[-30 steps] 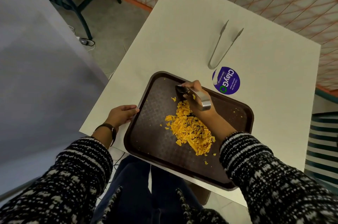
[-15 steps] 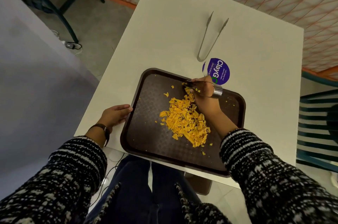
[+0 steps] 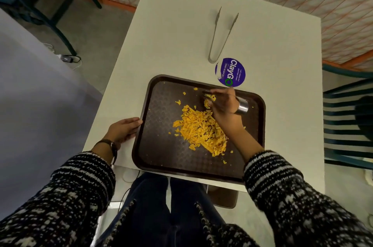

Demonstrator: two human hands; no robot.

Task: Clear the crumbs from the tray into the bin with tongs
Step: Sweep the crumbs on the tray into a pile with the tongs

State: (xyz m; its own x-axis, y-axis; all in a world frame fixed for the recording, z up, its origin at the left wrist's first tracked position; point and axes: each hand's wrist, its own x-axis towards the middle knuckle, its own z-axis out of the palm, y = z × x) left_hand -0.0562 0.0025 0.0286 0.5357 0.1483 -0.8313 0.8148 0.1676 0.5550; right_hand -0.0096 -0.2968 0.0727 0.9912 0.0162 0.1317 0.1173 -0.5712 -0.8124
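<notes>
My right hand (image 3: 224, 106): fingers curled round the tongs (image 3: 242, 106), looped end sticking out behind the knuckles; the tips reach left over the far part of the tray (image 3: 161, 145), a few orange bits at them; the tips are blurred, so I cannot tell whether they pinch anything.

My left hand (image 3: 124, 129): fingers fairly straight, laid against the tray's left rim, palm on the table (image 3: 171, 35); watch (image 3: 113, 145) on that wrist.

Crumbs (image 3: 199, 131): 1 loose orange heap mid-tray, just near side of my right hand; stray bits scattered toward the far and near-right edges.

The tray is dark brown and sits at the table's near edge, over my lap.

Beyond the tray: a round purple sticker (image 3: 232, 72) just past the far rim; a second pair of tongs (image 3: 220, 39) lying open past that, arms pointing away from me.

A striped chair (image 3: 347, 121) stands to my right.
</notes>
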